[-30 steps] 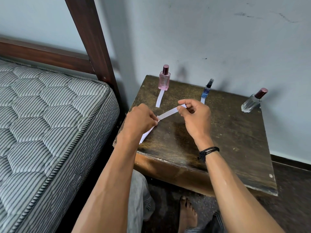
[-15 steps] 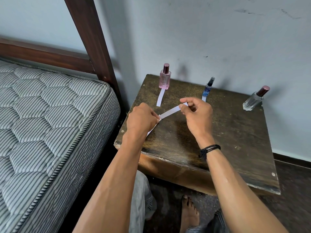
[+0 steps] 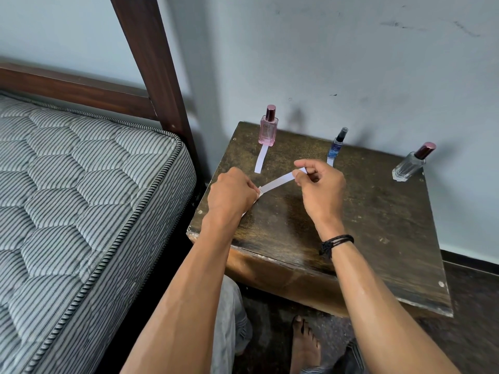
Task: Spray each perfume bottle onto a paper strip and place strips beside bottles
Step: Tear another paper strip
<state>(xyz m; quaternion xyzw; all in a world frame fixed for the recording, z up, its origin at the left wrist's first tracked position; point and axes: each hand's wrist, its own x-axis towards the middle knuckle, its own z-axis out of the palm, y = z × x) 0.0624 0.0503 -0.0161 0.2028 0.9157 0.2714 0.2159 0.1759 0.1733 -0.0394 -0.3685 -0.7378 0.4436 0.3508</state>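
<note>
Three perfume bottles stand along the back of a dark wooden table (image 3: 378,225): a pink bottle (image 3: 268,130) at the left, a slim blue bottle (image 3: 337,143) in the middle, a clear bottle (image 3: 411,163) with a maroon cap at the right. A white paper strip (image 3: 261,161) lies in front of the pink bottle. Another strip (image 3: 330,161) lies below the blue bottle, partly hidden by my right hand. My left hand (image 3: 232,194) and my right hand (image 3: 320,186) both pinch one white strip (image 3: 276,183) stretched between them above the table.
A striped quilted mattress (image 3: 81,198) in a dark wooden bed frame (image 3: 151,58) fills the left. A grey wall rises behind the table. Below the table's front edge I see my bare foot (image 3: 305,344) on a dark floor.
Both hands have stayed almost still on the strip; the left hand covers a little more of the strip's lower end.
</note>
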